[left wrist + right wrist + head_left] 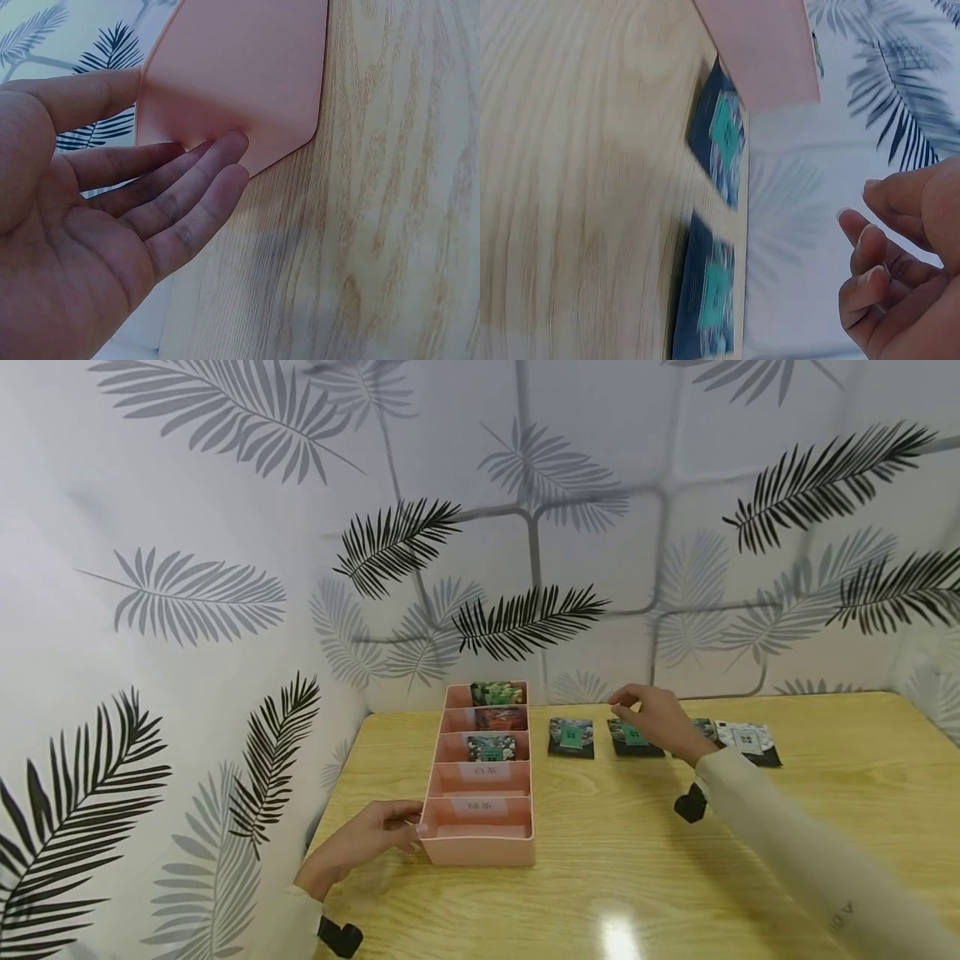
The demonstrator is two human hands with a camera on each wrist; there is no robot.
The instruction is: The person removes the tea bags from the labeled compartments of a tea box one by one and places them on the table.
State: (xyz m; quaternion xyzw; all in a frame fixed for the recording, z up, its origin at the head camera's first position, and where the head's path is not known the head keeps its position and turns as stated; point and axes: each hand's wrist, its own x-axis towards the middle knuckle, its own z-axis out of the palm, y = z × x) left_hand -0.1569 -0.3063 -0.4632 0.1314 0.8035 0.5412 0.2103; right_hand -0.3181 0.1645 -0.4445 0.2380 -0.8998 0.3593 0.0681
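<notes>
A long pink divided box [480, 852] stands on the table, with sachets in its three far compartments; the two nearest hold none. My left hand [375, 837] holds its near left corner, fingers against the outer wall and thumb at the rim, the thumb tip hidden in the left wrist view. My right hand [660, 720] hovers over a row of sachets right of the box, fingers loosely bent and holding nothing. Beneath it lies a dark sachet with a green label [628, 739]. A similar sachet [571, 739] lies nearer the box. Another is partly covered by the hand.
At the right end of the row is a black-and-white sachet [746, 742]. Paper labels [483, 772] with handwriting are stuck inside the nearer compartments. A leaf-patterned wall covering [600, 568] rises behind the wooden table [600, 860] and along its left side.
</notes>
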